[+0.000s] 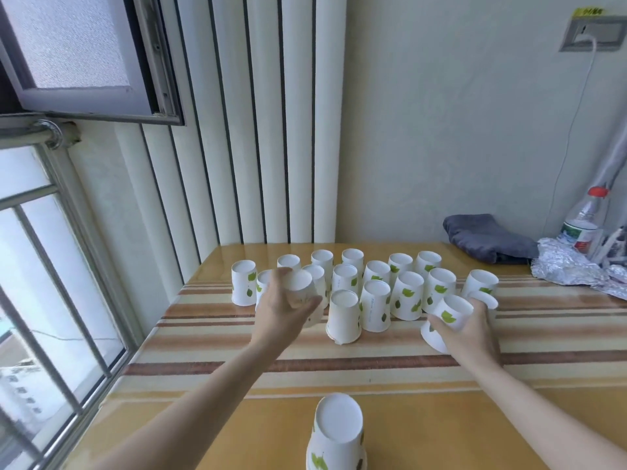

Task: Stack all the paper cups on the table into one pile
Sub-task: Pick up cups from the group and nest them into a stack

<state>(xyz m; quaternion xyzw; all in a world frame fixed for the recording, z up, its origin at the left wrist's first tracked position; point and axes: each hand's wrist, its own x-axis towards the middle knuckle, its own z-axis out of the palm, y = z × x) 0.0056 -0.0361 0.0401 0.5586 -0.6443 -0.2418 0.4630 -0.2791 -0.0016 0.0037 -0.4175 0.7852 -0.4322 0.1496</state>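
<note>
Several white paper cups with green leaf prints stand upside down in a cluster (pixel 376 283) at the far side of the table (pixel 390 418). My left hand (pixel 281 310) is closed around one inverted cup (pixel 300 288) at the cluster's left end. My right hand (pixel 473 329) grips another inverted cup (pixel 449 315), tilted, at the right end. A short pile of inverted cups (pixel 337 432) stands at the near edge between my forearms.
A striped cloth (pixel 543 334) covers the table's middle. At the far right lie a folded grey cloth (pixel 488 237), crumpled foil (pixel 570 268) and a plastic bottle (pixel 582 225). An open window (pixel 51 266) runs along the left, a white radiator (pixel 251 130) stands behind.
</note>
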